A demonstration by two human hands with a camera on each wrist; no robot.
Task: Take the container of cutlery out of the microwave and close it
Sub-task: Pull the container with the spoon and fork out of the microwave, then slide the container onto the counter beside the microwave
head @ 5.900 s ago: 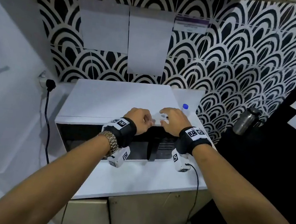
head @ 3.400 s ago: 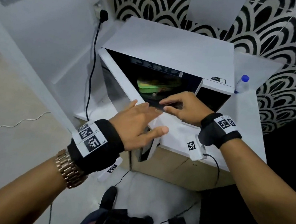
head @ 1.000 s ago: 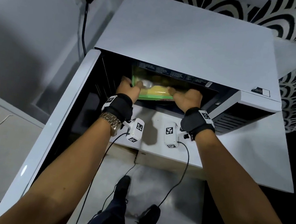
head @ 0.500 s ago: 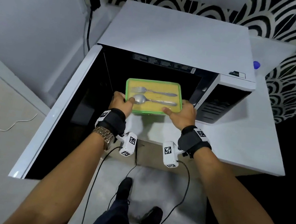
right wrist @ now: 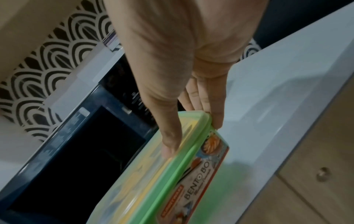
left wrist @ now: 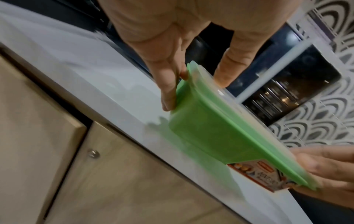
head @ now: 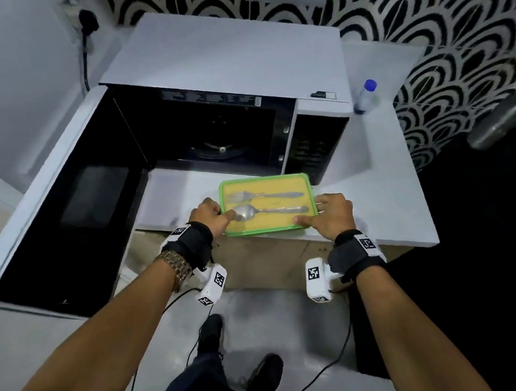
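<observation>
I held the green container (head: 268, 204) at the near edge of the white bench (head: 381, 192), just in front of the microwave (head: 227, 70), its near rim overhanging the bench edge. My left hand (head: 211, 217) gripped its left end, fingers (left wrist: 168, 91) curled on the rim and wall; my right hand (head: 332, 216) pinched the right end, thumb on the lid. Its long axis ran left to right, the right end slightly farther. Through the clear lid a fork (head: 263, 195) and spoon (head: 267, 211) lay along that axis, heads to the left. The microwave door (head: 50, 220) stood swung out on the left; bare bench lay to the right. Motion blur smeared the container's label (right wrist: 199, 171) in both wrist views, and my fingers beneath it were hidden.
</observation>
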